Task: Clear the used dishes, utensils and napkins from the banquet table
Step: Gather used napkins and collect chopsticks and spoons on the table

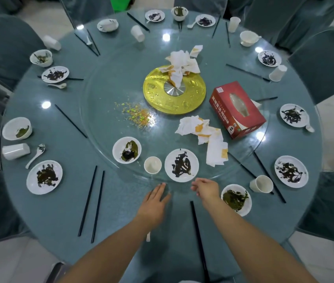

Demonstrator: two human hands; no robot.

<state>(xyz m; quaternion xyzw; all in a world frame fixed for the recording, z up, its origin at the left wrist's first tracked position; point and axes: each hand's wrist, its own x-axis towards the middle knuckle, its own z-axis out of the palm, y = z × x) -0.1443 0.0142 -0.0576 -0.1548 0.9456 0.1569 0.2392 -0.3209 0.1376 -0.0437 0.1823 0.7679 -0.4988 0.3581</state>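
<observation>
Soiled plate [181, 165] at near edge of glass turntable [104, 111], beside small cup [152, 165] and dirty bowl [127, 150]. Left hand [156, 198] flat on tabletop, fingers straight, holding nothing; right hand [205, 187] loosely curled just short of plate, empty. Stained napkins [206, 135] and red tissue box [237, 110] beyond.

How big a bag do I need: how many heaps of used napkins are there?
2: a far heap on the gold disc, a near heap on the glass turntable beside the red tissue box. A white scrap behind that box may be a third.
</observation>
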